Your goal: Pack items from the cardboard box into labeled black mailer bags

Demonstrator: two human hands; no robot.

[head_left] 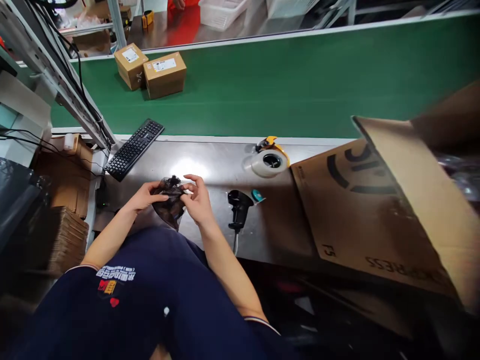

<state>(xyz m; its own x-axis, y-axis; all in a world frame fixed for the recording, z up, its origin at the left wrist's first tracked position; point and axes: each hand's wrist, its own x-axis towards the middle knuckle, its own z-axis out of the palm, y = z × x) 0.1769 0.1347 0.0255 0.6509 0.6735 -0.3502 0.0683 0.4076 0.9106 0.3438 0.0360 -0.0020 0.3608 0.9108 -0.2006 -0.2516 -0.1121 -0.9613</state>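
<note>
Both my hands hold a small clear bag with something dark inside (171, 202), just above the steel worktable (210, 165) near its front edge. My left hand (144, 196) grips the bag's left side with fingers curled over it. My right hand (197, 198) pinches the bag's top right, some fingers raised. A black barcode scanner (238, 207) lies on the table right of my right hand, with a small teal item (257, 195) beside it.
A tape dispenser (269, 159) sits at the table's back edge. A black keyboard (134, 148) lies at the left. A large open cardboard box (393, 200) fills the right. Two sealed boxes (152, 71) rest on the green conveyor belt (300, 80). Flat cardboard stacks (67, 225) stand at the left.
</note>
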